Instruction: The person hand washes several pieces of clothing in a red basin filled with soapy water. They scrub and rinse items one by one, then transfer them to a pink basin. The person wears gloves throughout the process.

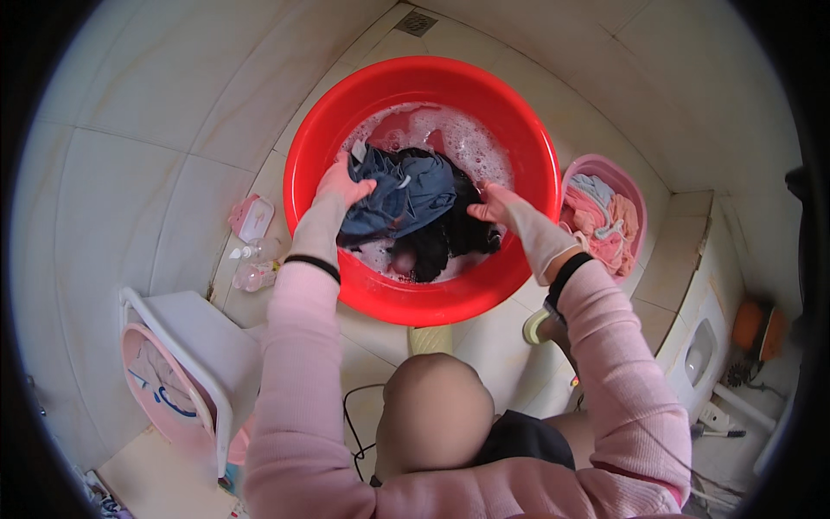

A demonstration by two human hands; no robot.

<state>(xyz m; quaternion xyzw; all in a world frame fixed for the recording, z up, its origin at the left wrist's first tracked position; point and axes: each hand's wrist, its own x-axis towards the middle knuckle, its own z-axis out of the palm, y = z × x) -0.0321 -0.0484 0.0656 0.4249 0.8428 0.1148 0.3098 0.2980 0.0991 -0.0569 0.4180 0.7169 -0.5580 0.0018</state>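
A red basin (527,156) of sudsy water holds a blue garment (402,195) heaped on a black garment (471,229). Pinkish translucent gloves cover both of my hands. My left hand (343,184) grips the left edge of the blue cloth, thumb on top, its other fingers partly hidden. At the basin's right side, my right hand (501,206) touches the edge of the black garment, thumb and fingers apart.
A pink tub (641,186) of pink and pale clothes stands right of the basin. Left are clear bottles (258,264), a pink-white box (252,216) and a white stool (203,333) near a pink basin (138,342). A floor drain (416,23) lies beyond.
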